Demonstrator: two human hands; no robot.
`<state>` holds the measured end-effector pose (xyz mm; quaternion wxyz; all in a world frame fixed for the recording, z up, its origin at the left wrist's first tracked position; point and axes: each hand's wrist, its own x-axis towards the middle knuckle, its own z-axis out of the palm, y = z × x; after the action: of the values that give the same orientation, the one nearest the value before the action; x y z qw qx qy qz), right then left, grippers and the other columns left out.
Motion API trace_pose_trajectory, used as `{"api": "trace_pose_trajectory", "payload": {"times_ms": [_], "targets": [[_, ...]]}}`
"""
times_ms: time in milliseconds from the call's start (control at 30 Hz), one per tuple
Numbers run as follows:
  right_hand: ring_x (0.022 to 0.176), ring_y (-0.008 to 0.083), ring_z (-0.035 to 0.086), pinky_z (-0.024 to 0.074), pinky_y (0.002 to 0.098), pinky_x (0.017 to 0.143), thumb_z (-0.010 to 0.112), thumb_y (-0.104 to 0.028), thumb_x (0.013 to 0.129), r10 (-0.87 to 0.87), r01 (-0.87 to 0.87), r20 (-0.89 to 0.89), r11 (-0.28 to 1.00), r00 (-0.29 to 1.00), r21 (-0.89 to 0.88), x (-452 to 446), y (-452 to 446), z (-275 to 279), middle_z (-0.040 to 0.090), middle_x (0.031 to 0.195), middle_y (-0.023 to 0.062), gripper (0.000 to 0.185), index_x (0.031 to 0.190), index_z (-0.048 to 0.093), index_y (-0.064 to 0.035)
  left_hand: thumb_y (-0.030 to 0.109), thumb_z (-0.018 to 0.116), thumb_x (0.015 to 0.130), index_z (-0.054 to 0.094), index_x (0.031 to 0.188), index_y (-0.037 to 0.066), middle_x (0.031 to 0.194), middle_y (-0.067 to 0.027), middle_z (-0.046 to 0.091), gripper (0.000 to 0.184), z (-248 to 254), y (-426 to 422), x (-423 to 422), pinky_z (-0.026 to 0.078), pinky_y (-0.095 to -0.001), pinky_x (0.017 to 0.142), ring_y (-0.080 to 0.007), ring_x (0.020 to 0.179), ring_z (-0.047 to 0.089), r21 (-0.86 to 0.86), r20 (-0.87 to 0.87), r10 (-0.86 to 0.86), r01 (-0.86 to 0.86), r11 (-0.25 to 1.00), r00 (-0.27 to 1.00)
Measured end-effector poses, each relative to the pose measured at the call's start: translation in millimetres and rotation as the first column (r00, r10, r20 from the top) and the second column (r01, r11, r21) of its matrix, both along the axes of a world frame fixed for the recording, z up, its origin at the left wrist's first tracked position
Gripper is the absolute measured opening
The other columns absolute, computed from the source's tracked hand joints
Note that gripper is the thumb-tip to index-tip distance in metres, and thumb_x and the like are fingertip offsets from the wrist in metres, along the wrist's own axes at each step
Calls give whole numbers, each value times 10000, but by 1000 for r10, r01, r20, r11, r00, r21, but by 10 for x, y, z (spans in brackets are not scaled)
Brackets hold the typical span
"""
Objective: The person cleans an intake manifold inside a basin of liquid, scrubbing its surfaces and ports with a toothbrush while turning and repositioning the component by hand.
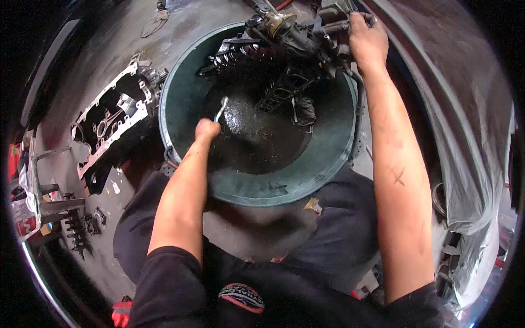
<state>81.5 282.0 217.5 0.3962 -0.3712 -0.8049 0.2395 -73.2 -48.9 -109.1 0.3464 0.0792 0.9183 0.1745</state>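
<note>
Below me stands a round dark green tub [180,109] with dark, glossy liquid [246,147] in the bottom. My left hand [208,129] is closed around a shiny metal wrench [221,109], its rounded end pointing away from me over the liquid. At the tub's far right rim, my right hand [369,41] is wrapped round a dark metal engine part [333,28]; the palm side is hidden. That part adjoins a greasy assembly with a brownish round piece [280,24]. Inside the tub lie a dark gasket-like piece [281,90] and a dark crumpled item [304,112].
An open engine block [117,109] lies on the floor to the left. Farther down that side is a crankshaft-like part [74,232]. Grey plastic sheeting [465,158] hangs along the right. My knees [347,218] flank the tub's near side.
</note>
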Motion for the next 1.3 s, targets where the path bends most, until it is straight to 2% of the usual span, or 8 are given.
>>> {"api": "trace_pose_trajectory", "payload": {"times_ms": [167,367,500,567,633,800,933,1300], "targets": [[1041,379,632,466,426,914,601,-423,836,-54,54,11,998,998,-27,106,31,-44,678,1056,228,448,1089,661,-59,160,622,753,648,1158,-22,1171,-208,656,445,-244,225,181,501,-395,954,-319,1114,634,-28,-126,310,-316,948,942],[1053,369,628,464,423,918,610,-425,846,-71,70,-6,994,997,-90,147,57,-24,678,1073,214,434,1086,661,-68,150,639,790,697,1099,36,1175,-216,650,335,-642,604,1171,523,-392,919,-327,1089,642,75,536,-243,241,968,809],[1052,370,629,465,425,915,615,-426,848,-86,86,0,993,996,-78,155,117,-106,680,1072,209,426,1082,665,-73,188,641,781,715,1017,14,1115,-212,667,303,-625,744,1091,528,-389,902,-320,1067,650,-52,94,-490,496,867,866],[1054,369,629,465,425,915,614,-429,850,-81,81,-5,994,997,-78,165,102,-66,681,1074,207,424,1079,669,-77,227,677,785,722,1010,19,1126,-189,675,310,-98,575,1067,524,-383,910,-312,1069,653,-144,514,-114,217,966,850],[1056,368,630,465,424,917,612,-432,851,-69,68,-12,994,998,-80,182,67,-43,682,1077,204,421,1078,674,-82,309,722,781,708,1084,51,1167,-182,664,398,-181,437,1015,501,-383,954,-309,1115,632,-94,224,-482,511,855,847],[1074,364,625,456,423,936,617,-429,843,-89,89,4,986,996,-140,187,62,4,680,1092,203,437,1101,673,-81,403,607,885,734,991,80,1043,-213,683,363,582,452,1150,500,-433,894,-346,1027,652,251,-85,-8,29,968,996],[1067,379,624,460,434,931,608,-437,838,-132,135,46,987,990,-82,162,148,-59,672,1105,214,471,1120,652,-62,392,605,931,691,808,3,642,-91,630,417,762,686,1373,457,-353,540,-151,540,579,691,66,404,-334,641,912],[1018,357,638,464,413,902,586,-435,876,-43,44,32,999,999,-20,175,84,-76,680,1045,209,447,1097,653,-52,317,475,983,598,893,14,818,-261,647,339,1959,1262,1195,470,-541,693,-460,804,630,666,-202,408,-180,724,890]]}}
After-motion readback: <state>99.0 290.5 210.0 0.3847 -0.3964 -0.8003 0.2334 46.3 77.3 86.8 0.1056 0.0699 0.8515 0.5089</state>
